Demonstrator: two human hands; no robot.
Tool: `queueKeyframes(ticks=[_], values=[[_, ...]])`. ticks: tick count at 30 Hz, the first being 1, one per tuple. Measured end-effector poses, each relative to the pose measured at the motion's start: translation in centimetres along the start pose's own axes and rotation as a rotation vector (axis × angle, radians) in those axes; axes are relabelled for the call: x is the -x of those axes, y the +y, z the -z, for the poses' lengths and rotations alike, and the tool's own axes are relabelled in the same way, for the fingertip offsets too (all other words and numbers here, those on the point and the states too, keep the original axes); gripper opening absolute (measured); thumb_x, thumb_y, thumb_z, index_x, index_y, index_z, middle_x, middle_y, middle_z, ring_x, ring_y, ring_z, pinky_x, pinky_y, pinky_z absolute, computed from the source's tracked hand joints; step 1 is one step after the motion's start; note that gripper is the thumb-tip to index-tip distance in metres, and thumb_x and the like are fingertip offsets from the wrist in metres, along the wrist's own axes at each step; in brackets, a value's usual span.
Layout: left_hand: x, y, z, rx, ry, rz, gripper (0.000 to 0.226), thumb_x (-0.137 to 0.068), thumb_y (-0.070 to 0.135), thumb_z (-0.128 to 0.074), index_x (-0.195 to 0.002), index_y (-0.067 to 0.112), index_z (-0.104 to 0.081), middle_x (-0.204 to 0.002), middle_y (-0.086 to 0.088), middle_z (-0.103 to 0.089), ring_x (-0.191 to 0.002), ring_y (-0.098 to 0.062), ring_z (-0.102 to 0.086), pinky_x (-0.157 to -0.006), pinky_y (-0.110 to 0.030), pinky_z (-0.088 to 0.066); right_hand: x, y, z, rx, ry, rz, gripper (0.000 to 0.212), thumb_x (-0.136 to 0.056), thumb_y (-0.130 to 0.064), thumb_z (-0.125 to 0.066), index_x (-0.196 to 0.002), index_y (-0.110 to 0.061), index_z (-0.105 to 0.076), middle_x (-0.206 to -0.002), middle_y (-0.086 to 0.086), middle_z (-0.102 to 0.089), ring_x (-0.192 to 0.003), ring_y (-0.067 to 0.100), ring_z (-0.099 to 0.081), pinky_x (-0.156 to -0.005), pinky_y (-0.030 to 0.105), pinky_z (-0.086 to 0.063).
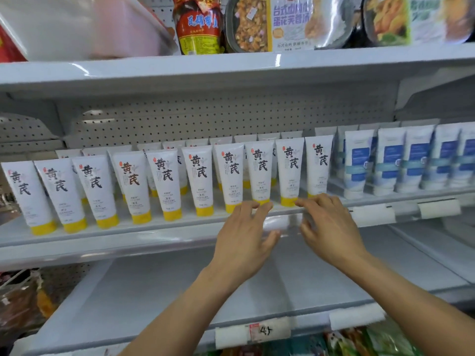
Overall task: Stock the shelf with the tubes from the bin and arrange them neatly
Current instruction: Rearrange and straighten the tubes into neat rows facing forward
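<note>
Glossy white plastic tubes with yellow caps, smooth painted metal shelf, perforated metal backboard

On the top shelf board, a red-labelled jar stands near the middle. Two bowl meals in printed sleeves lean to its right. A perforated back panel runs beneath. The lower shelf board carries a handwritten price tag on its front edge, beside a blank label. Blurred packets show under its left end.

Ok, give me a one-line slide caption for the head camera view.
Empty left hand and right hand reach toward the row of yellow-capped white tubes standing cap-down on the shelf.
</note>
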State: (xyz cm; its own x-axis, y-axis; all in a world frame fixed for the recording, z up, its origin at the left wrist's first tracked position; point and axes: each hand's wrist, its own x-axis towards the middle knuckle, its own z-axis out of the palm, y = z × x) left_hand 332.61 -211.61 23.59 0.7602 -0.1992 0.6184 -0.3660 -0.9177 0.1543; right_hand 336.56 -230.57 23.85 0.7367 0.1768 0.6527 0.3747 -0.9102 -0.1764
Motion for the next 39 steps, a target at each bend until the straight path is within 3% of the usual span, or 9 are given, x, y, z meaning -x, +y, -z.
queueKeyframes(ticks=[4,8,11,16,21,29,34,37,39], values=[[-1.2,2.2,-1.5,0.008,0.022,0.063,0.063,-0.085,0.06,-0.028,-0.14,0.032,-0.042,-0.135,0.004,-0.045,-0.127,-0.014,-0.041,-0.102,-0.029,-0.039,-0.6,3.2,0.8,0.026,0.001,-0.015,0.045,-0.08,-0.023,-0.066,-0.125,-0.027,-0.06,-0.11,0.008,-0.06,-0.103,0.031,-0.052,-0.081,0.04,-0.046],[-3.0,4.1,-3.7,-0.064,0.031,0.123,0.06,-0.086,0.059,-0.026,-0.139,0.039,-0.045,-0.136,-0.006,-0.049,-0.126,-0.025,-0.047,-0.103,-0.036,-0.039,-1.0,5.5,0.7,0.07,-0.061,0.037,0.045,-0.086,-0.037,-0.06,-0.131,-0.036,-0.056,-0.119,0.013,-0.06,-0.108,0.034,-0.051,-0.088,0.042,-0.045],[-4.0,4.9,-5.1,-0.18,0.072,0.15,0.056,-0.086,0.058,-0.031,-0.131,0.037,-0.056,-0.123,-0.011,-0.059,-0.11,-0.032,-0.059,-0.093,-0.041,-0.047,-1.5,6.5,0.8,0.089,-0.139,0.084,0.049,-0.092,-0.048,-0.049,-0.14,-0.045,-0.042,-0.134,0.011,-0.052,-0.119,0.032,-0.046,-0.097,0.039,-0.039],[-5.0,5.6,-5.7,-0.312,0.081,0.188,0.052,-0.084,0.058,-0.034,-0.122,0.038,-0.063,-0.107,-0.005,-0.067,-0.097,-0.027,-0.066,-0.085,-0.041,-0.049,-2.3,7.2,1.2,0.087,-0.218,0.133,0.054,-0.093,-0.056,-0.041,-0.145,-0.047,-0.029,-0.146,0.005,-0.04,-0.13,0.027,-0.038,-0.107,0.036,-0.028],[-5.5,6.4,-5.5,-0.293,-0.014,0.218,0.072,-0.079,0.069,-0.011,-0.138,0.044,-0.044,-0.128,0.003,-0.056,-0.122,-0.021,-0.05,-0.098,-0.041,-0.032,-3.2,7.6,0.9,0.073,-0.26,0.166,0.059,-0.09,-0.062,-0.04,-0.145,-0.045,-0.027,-0.143,0.001,-0.043,-0.129,0.024,-0.039,-0.104,0.036,-0.029],[-5.8,6.9,-5.3,-0.299,-0.065,0.254,0.08,-0.074,0.071,0.0,-0.144,0.047,-0.03,-0.137,0.007,-0.047,-0.131,-0.015,-0.039,-0.102,-0.038,-0.023,-3.5,7.7,0.5,0.049,-0.274,0.176,0.062,-0.089,-0.063,-0.037,-0.146,-0.043,-0.023,-0.143,-0.001,-0.044,-0.129,0.022,-0.04,-0.102,0.037,-0.031],[-4.8,6.9,-5.0,-0.214,0.018,0.224,0.069,-0.081,0.068,-0.017,-0.138,0.043,-0.046,-0.127,0.002,-0.055,-0.124,-0.02,-0.047,-0.104,-0.039,-0.03,-3.1,7.8,1.2,0.067,-0.242,0.174,0.057,-0.09,-0.059,-0.041,-0.145,-0.047,-0.029,-0.131,-0.002,-0.05,-0.121,0.022,-0.043,-0.101,0.034,-0.032],[-3.7,6.0,-4.7,-0.26,0.191,0.221,0.05,-0.086,0.059,-0.035,-0.124,0.038,-0.06,-0.106,0.0,-0.058,-0.102,-0.022,-0.057,-0.091,-0.038,-0.042,-3.0,7.5,1.8,0.052,-0.093,0.199,0.046,-0.089,-0.05,-0.051,-0.135,-0.045,-0.049,-0.105,-0.001,-0.057,-0.104,0.022,-0.048,-0.087,0.036,-0.038],[-3.2,5.3,-4.4,-0.318,0.257,0.261,0.047,-0.086,0.057,-0.038,-0.119,0.036,-0.064,-0.101,-0.001,-0.057,-0.097,-0.023,-0.058,-0.086,-0.037,-0.045,-3.0,6.9,1.9,-0.043,-0.056,0.208,0.04,-0.09,-0.042,-0.055,-0.13,-0.039,-0.056,-0.1,-0.001,-0.057,-0.099,0.02,-0.049,-0.082,0.035,-0.042]])
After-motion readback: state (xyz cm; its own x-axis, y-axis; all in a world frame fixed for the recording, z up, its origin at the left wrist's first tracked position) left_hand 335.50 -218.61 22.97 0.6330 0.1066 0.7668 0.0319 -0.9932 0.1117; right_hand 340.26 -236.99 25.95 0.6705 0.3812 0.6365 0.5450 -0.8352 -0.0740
